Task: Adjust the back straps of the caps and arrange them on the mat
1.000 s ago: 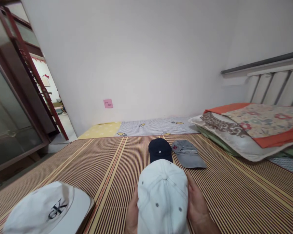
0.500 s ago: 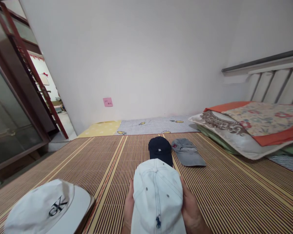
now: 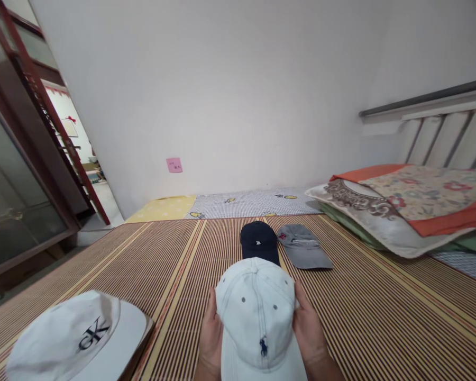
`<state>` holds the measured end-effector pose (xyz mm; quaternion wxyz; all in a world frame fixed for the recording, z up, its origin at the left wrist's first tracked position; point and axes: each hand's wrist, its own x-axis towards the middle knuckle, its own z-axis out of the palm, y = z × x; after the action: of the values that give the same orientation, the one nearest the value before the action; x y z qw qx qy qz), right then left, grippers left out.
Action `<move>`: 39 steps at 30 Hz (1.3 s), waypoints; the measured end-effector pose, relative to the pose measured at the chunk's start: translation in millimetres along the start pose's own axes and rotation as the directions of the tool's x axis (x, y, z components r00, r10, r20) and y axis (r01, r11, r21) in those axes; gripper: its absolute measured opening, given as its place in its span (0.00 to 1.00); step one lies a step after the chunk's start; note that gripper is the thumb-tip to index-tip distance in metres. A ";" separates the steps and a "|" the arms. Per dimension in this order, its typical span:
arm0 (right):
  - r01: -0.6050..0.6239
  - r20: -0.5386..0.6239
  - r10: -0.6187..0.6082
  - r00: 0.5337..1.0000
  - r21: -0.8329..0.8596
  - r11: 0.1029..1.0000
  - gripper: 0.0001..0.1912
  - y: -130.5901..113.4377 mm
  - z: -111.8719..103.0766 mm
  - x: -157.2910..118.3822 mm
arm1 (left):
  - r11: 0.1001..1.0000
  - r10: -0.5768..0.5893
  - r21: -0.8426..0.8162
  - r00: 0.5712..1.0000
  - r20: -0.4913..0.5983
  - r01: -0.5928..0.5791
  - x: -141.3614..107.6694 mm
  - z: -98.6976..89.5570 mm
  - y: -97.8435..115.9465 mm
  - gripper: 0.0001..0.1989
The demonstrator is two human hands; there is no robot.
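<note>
A pale white cap [image 3: 254, 312] with a small dark blue emblem is held between both hands at the bottom centre, its brim toward me. My left hand [image 3: 211, 336] grips its left side and my right hand [image 3: 311, 330] its right side; the fingers beneath are hidden. Just beyond it lies a navy cap [image 3: 257, 241], partly covered from view by the pale one. A grey cap [image 3: 304, 247] rests to the right of the navy cap. At the lower left sits a white cap [image 3: 71, 336] with black letters.
The caps lie on a striped bamboo mat [image 3: 150, 270]. Pillows with a floral, orange-edged cover [image 3: 432, 196] are stacked at the right, below a radiator [image 3: 448, 137]. A patterned cloth [image 3: 246, 203] runs along the wall. On the left stands an open door [image 3: 69, 143].
The pale cap has tilted and turned slightly in both hands, its emblem shifting to the right and up. More of my left palm shows. The other caps stay in place.
</note>
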<state>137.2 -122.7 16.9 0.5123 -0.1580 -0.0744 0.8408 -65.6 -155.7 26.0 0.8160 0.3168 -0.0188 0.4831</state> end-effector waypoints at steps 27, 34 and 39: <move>-0.014 0.041 0.012 0.999 0.049 0.999 0.24 22.8 3.1 3.1 | 0.986 0.161 -0.051 0.986 0.045 -0.158 -7.9 -9.1 -11.7 0.44; 0.083 0.025 -0.081 0.996 -0.072 0.994 0.27 9.3 1.8 0.7 | 0.994 0.070 -0.082 0.997 -0.024 -0.072 6.3 5.2 -12.2 0.44; 0.045 -0.008 -0.045 0.999 -0.057 0.997 0.32 0.6 5.8 -4.1 | 0.998 0.003 -0.058 0.957 -0.289 -0.021 10.8 -10.3 -18.9 0.34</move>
<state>136.4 -126.5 23.0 0.5267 -0.1744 -0.0994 0.8260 -47.6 -148.1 12.0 0.8162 0.2179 0.0840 0.5285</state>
